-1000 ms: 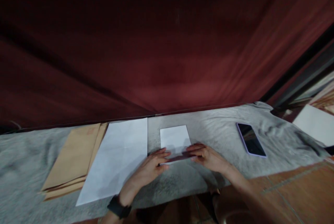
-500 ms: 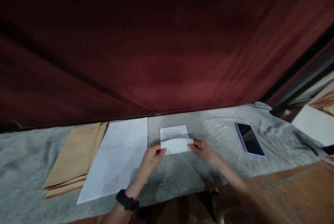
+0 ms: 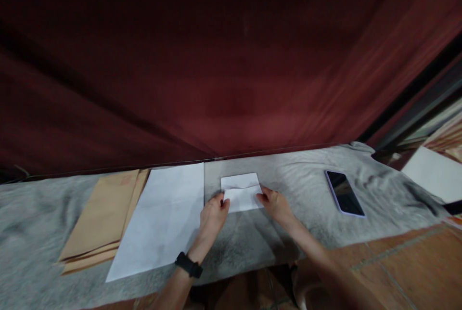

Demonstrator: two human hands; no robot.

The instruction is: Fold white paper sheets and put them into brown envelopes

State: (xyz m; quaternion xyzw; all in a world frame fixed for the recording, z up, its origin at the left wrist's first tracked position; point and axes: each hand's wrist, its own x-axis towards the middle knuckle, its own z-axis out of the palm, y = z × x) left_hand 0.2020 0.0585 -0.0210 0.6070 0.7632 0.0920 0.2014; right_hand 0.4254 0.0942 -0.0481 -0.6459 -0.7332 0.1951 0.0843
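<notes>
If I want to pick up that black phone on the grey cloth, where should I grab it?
Probably by its two long edges, coming down from above. The phone lies flat, screen up, on the grey cloth, so nothing sticks up to hold. It is narrow across, so fingers can likely span it. Both long sides are free: the right hand and the folded white paper lie off to one side.

Black wristband [image 3: 188,265], bare forearms
</notes>
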